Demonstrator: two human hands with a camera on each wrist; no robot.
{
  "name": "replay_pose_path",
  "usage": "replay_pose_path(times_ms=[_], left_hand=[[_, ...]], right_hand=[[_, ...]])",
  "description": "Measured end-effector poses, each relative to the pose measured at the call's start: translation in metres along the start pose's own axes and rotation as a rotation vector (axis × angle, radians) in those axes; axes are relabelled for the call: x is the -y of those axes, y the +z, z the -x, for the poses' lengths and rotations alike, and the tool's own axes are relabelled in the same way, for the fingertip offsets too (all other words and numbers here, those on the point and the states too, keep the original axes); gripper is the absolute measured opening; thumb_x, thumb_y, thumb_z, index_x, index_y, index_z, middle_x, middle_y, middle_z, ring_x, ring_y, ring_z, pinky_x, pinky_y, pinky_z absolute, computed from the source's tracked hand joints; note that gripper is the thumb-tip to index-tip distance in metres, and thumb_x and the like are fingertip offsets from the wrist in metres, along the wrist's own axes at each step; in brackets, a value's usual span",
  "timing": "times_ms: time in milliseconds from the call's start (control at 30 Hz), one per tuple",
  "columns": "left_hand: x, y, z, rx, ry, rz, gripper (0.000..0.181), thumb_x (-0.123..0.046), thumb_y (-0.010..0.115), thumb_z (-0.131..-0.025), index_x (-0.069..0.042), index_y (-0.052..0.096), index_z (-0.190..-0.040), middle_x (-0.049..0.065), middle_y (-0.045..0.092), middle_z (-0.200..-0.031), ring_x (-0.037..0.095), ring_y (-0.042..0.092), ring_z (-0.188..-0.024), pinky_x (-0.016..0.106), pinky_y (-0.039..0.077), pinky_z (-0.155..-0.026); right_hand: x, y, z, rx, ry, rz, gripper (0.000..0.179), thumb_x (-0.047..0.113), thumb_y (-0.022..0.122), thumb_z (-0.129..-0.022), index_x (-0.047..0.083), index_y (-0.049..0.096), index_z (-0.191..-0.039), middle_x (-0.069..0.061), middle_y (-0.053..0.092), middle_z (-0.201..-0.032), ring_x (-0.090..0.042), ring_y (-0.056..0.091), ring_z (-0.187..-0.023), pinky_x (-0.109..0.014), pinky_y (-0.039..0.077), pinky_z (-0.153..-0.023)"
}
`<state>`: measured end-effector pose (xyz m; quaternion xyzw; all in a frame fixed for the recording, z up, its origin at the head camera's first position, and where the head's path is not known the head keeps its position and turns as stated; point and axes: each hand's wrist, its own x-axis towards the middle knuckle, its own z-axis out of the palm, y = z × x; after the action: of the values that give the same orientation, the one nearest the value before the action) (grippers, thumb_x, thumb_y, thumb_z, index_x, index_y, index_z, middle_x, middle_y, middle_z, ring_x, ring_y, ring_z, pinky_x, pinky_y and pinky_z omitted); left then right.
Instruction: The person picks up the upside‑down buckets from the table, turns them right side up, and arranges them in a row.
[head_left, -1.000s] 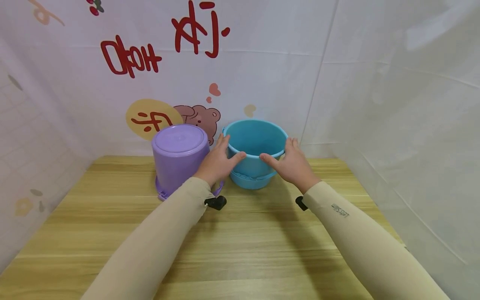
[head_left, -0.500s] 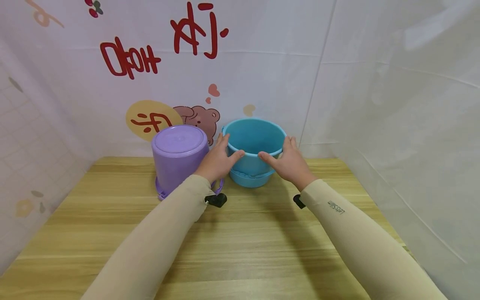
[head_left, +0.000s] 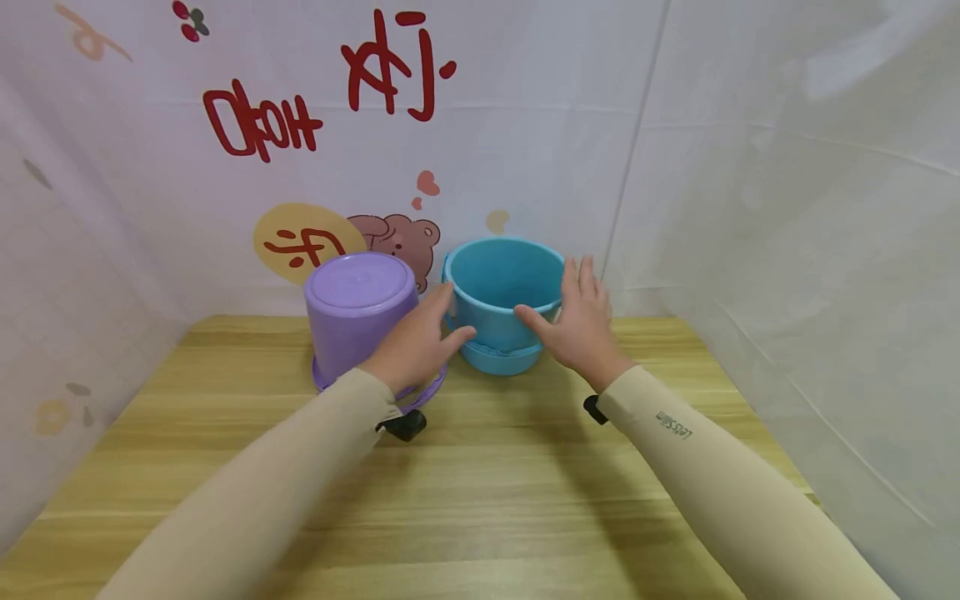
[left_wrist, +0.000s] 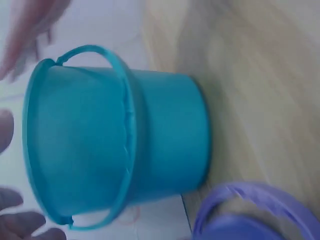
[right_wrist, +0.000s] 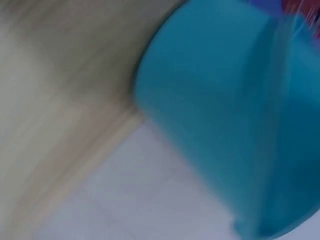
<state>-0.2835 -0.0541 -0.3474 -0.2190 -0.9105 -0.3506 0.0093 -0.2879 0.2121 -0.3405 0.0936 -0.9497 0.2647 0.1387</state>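
A blue bucket [head_left: 497, 327] stands upright at the back of the table, its handle hanging down the front. To its left, a purple bucket [head_left: 356, 312] sits upside down. My left hand [head_left: 412, 343] is in front of the purple bucket's right side, fingers extended toward the blue one; in the left wrist view a gap separates it from the blue bucket [left_wrist: 165, 135]. Beside the blue bucket's right rim is my right hand [head_left: 581, 332], its fingers spread and straight. Whether its thumb touches the rim, I cannot tell. The right wrist view is blurred.
The wooden table [head_left: 480, 500] ends at a white printed sheet [head_left: 525, 150] hanging behind the buckets. More white sheeting [head_left: 810, 292] closes off the right side. The purple bucket's handle [left_wrist: 260, 195] lies on the table toward the front.
My left hand has let go of the blue bucket's rim and moved left and toward me. My right hand's fingers have lifted and spread off the rim. The bucket stays about where it was.
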Motion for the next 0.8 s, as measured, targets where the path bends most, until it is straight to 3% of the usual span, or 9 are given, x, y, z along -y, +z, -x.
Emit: replay_pose_path(times_ms=[100,167,233,300,500,667,800], left_hand=[[0.01,-0.007,0.022,0.034,0.061,-0.117,0.076,-0.046,0.06,-0.106,-0.015,0.027,-0.168,0.009,0.034,-0.172,0.031,0.036,-0.157,0.056,0.035,-0.125],[0.018,-0.011,0.037,0.062,0.081,-0.195,0.073,-0.047,0.061,-0.106,-0.012,0.035,-0.165,0.012,0.038,-0.169,0.032,0.037,-0.157,0.055,0.035,-0.125],[0.028,-0.015,0.05,0.091,0.105,-0.256,0.07,-0.046,0.063,-0.105,-0.01,0.042,-0.162,0.013,0.045,-0.165,0.033,0.042,-0.154,0.055,0.037,-0.123],[0.039,-0.017,0.062,0.112,0.127,-0.288,0.069,-0.044,0.065,-0.104,-0.01,0.044,-0.161,0.013,0.048,-0.163,0.033,0.045,-0.152,0.056,0.039,-0.122],[0.069,-0.032,0.097,0.118,0.138,-0.337,0.065,-0.036,0.072,-0.101,-0.008,0.051,-0.156,0.015,0.055,-0.157,0.036,0.053,-0.145,0.058,0.045,-0.116],[0.091,-0.048,0.12,0.185,0.055,-0.379,0.066,-0.039,0.071,-0.101,-0.005,0.052,-0.155,0.019,0.054,-0.156,0.042,0.052,-0.144,0.061,0.045,-0.115],[0.114,-0.056,0.13,0.237,-0.025,-0.385,0.071,-0.045,0.068,-0.102,-0.001,0.05,-0.155,0.023,0.052,-0.157,0.046,0.051,-0.144,0.063,0.042,-0.116]], right_hand=[[0.016,0.008,0.013,-0.12,-0.275,0.08,0.093,0.052,0.07,-0.098,-0.003,0.031,-0.163,-0.03,0.021,-0.171,-0.054,0.025,-0.153,-0.071,0.022,-0.122],[0.027,0.016,0.022,-0.157,-0.445,0.139,0.077,0.042,0.074,-0.097,-0.001,0.048,-0.155,-0.03,0.04,-0.162,-0.052,0.039,-0.145,-0.068,0.03,-0.12],[0.037,0.025,0.031,-0.148,-0.568,0.191,0.066,0.039,0.076,-0.097,0.002,0.058,-0.148,-0.026,0.053,-0.153,-0.048,0.048,-0.139,-0.063,0.038,-0.118],[0.043,0.035,0.038,-0.103,-0.636,0.221,0.061,0.039,0.077,-0.097,0.006,0.061,-0.146,-0.021,0.059,-0.148,-0.043,0.052,-0.136,-0.058,0.042,-0.116],[0.057,0.061,0.047,0.068,-0.654,0.237,0.065,0.04,0.076,-0.098,0.009,0.057,-0.151,-0.014,0.059,-0.148,-0.036,0.053,-0.136,-0.05,0.043,-0.118],[0.063,0.083,0.047,0.256,-0.591,0.286,0.069,0.044,0.068,-0.102,0.009,0.049,-0.158,-0.015,0.052,-0.157,-0.036,0.048,-0.144,-0.049,0.038,-0.123],[0.068,0.104,0.044,0.364,-0.563,0.368,0.07,0.048,0.064,-0.104,0.01,0.047,-0.159,-0.014,0.049,-0.16,-0.033,0.044,-0.148,-0.045,0.034,-0.125]])
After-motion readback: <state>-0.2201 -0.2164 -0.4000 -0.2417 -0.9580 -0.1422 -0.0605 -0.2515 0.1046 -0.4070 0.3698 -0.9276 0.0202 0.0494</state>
